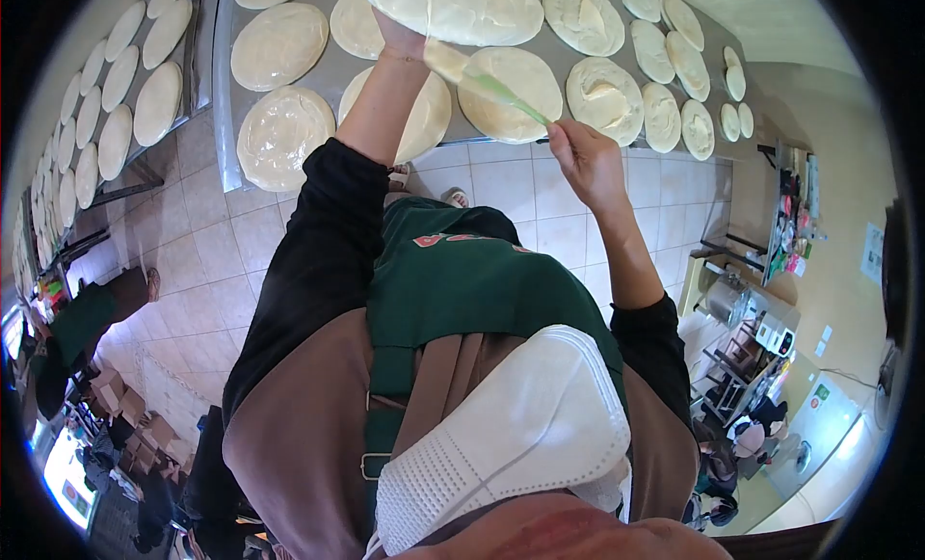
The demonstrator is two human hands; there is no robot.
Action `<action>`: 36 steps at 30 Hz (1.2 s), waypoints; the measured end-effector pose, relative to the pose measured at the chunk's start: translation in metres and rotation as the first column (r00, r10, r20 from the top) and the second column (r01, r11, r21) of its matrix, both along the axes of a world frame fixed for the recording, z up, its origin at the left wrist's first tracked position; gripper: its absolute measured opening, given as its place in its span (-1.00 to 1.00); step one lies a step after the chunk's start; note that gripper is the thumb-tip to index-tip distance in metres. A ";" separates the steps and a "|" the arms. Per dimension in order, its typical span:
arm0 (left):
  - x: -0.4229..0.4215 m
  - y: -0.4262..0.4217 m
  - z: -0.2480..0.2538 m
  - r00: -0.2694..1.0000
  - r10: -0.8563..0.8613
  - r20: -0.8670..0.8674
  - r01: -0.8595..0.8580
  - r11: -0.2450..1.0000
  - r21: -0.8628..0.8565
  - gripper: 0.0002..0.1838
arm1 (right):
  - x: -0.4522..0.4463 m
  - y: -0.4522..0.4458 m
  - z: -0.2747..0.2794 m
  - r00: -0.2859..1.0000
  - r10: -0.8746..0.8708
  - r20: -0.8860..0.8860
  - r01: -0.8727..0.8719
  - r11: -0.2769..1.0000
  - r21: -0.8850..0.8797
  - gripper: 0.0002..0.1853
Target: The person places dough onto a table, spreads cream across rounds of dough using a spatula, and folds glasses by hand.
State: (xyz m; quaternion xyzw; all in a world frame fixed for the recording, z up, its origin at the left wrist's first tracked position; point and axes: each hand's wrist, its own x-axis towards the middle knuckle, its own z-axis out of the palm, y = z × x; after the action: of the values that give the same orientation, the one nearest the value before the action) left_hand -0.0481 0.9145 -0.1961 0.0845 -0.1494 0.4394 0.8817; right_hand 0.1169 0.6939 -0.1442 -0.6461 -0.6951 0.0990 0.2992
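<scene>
Table (333,77) bearing pale discs (285,139), mostly spaced, apparently against sticking. Left hand (403,41) beneath a raised disc (482,16), apparently as support, finger closure hidden; right hand (590,162), fingers pinching a green spatula (503,91), probably for control.

Bakery or dough workshop, by look of it: pale dough rounds (278,45) in rows across table (718,84); second table (198,64) past its left edge, likewise loaded; green apron (491,290), white face mask (520,415), tiled floor (212,237), cardboard boxes (120,398).
</scene>
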 end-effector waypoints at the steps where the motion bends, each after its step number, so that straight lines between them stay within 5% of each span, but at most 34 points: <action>1: -0.002 0.000 -0.003 1.000 0.000 0.005 0.000 1.000 -0.002 -0.30 | 0.001 -0.001 0.000 0.997 -0.002 -0.072 0.000 1.000 -0.020 -0.73; 5: -0.009 0.001 -0.007 1.000 0.003 0.031 -0.002 1.000 -0.003 -0.30 | 0.008 0.005 0.003 0.981 -0.122 -0.149 0.113 0.991 -0.071 -0.70; 7: -0.012 -0.002 -0.005 0.999 0.001 0.046 -0.001 1.000 0.000 -0.30 | 0.009 0.010 -0.007 0.944 -0.197 -0.264 0.214 0.976 0.040 -0.67; 10: -0.012 -0.004 -0.006 0.998 0.001 0.068 -0.001 1.000 -0.001 -0.31 | 0.000 0.007 -0.020 0.946 -0.284 -0.156 0.280 0.959 -0.043 -0.68; 17: -0.011 -0.006 -0.012 0.993 -0.003 0.118 0.004 1.000 -0.011 -0.31 | -0.033 -0.008 -0.015 0.974 -0.089 -0.209 0.085 0.996 -0.029 -0.67; 23: -0.022 0.001 -0.021 0.986 -0.033 0.163 0.036 0.999 -0.021 -0.31 | -0.002 0.004 -0.023 0.911 -0.282 -0.299 0.302 0.953 0.022 -0.61; 32: -0.004 -0.002 -0.030 0.974 -0.010 0.228 0.019 0.999 -0.041 -0.31 | -0.035 -0.016 -0.043 0.964 -0.142 -0.223 0.144 0.990 -0.007 -0.68; 36: -0.004 -0.006 -0.035 0.967 -0.004 0.254 0.018 0.998 -0.054 -0.31 | -0.032 -0.012 -0.041 0.934 -0.208 -0.290 0.211 0.977 -0.020 -0.68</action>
State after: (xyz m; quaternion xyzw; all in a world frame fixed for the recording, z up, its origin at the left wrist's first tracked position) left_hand -0.0523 0.9080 -0.2308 0.0022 -0.2492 0.4458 0.8598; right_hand 0.0852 0.6816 -0.1854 -0.6931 -0.5716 0.1563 0.4106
